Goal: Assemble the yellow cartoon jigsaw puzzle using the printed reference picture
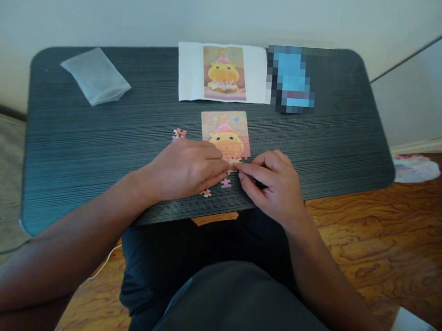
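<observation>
A partly assembled jigsaw puzzle (227,130) of a yellow cartoon animal in a pink party hat lies on the dark table. Its lower edge is uneven and partly hidden by my fingers. My left hand (194,166) rests over the lower left of the puzzle, fingers closed together, fingertips pressing at a jigsaw piece on the bottom edge. From the other side my right hand (274,184) pinches at the same edge with thumb and index finger; the small piece there is mostly covered. Loose jigsaw pieces lie nearby: a pinkish one (226,183) and a paler one (206,193).
More loose pieces (179,133) sit left of the puzzle. Behind it lies a printed sheet (191,72) with the same picture. A blurred blue item (292,77) is at back right, a translucent bag (96,78) at back left. The table's front edge (172,216) is close to my lap.
</observation>
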### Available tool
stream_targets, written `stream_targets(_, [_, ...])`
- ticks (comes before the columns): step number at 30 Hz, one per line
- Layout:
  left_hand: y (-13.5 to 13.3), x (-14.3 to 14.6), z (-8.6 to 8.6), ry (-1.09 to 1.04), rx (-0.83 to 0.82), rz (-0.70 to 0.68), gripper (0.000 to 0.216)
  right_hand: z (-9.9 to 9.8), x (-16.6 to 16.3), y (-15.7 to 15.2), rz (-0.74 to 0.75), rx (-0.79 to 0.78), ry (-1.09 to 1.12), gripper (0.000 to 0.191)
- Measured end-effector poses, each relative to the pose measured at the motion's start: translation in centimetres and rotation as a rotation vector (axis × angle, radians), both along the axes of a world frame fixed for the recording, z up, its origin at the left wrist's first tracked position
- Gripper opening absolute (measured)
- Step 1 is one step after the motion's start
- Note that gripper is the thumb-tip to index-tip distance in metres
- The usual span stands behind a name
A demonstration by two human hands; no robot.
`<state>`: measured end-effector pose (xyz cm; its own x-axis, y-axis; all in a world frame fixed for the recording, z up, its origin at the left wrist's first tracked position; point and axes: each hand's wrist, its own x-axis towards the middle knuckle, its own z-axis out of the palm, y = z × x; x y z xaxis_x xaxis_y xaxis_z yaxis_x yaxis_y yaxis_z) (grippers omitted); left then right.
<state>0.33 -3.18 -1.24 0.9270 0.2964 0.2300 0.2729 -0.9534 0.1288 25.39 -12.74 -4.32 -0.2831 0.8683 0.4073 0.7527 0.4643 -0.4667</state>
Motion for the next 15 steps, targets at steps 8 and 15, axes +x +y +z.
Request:
stream_targets(8, [-0.33,0.42,0.73,0.062,0.094,-0.064,0.025,0.00,-0.02,-0.04,-0.007,-0.030,-0.083,0.029])
stream_targets(15, [-1.00,0.78,1.05,0.141,0.177,-0.100,0.027,0.09,-0.09,0.13,0.000,-0.031,-0.091,0.028])
